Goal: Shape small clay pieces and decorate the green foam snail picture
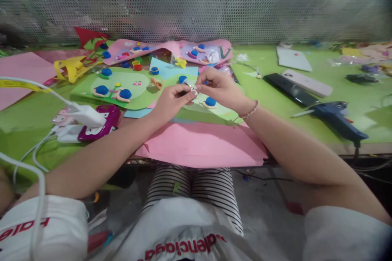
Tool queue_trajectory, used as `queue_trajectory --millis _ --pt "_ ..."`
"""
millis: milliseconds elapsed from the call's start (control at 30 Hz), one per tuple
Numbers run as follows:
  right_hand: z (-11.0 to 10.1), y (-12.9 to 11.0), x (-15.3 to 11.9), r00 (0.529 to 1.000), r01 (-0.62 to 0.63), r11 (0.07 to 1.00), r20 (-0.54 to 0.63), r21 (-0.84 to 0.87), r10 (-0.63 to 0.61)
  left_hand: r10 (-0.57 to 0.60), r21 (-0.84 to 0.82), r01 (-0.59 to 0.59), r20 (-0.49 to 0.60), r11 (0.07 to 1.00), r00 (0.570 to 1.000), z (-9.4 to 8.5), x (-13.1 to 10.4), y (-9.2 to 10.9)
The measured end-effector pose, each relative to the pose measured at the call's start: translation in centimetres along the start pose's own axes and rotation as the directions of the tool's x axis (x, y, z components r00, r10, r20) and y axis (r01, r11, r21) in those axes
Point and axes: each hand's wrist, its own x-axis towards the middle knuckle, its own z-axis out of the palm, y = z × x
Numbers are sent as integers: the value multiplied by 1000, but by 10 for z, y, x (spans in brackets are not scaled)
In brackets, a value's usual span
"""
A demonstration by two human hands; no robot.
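My left hand [176, 101] and my right hand [219, 89] meet over the green cut-out card at the middle of the table. Both are closed, fingertips pinched together at a small white piece [193, 89] with dark marks, too small to name. Beneath them, the green card [226, 117] carries clay snail-like figures with blue domes; one blue-domed figure [210, 102] lies just below my right hand. Another green card [82, 89] to the left bears several similar figures and a yellow flower [116, 85].
Pink sheets [202, 147] lie at the table's front edge. A glue gun [337, 118], a black case [289, 89] and a pale phone [306, 82] are on the right. Plugged chargers fill a purple power block [114, 116] on the left. Behind stands a perforated metal screen [183, 4].
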Motion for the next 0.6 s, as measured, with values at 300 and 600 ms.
queue_trajectory --millis 300,600 --pt "-1 -1 -2 995 95 994 20 -58 -94 -38 36 38 10 999 999 0 -1 4" --pt "0 3 -3 992 90 996 87 17 -91 -25 15 24 36 1000 999 1 -2 3"
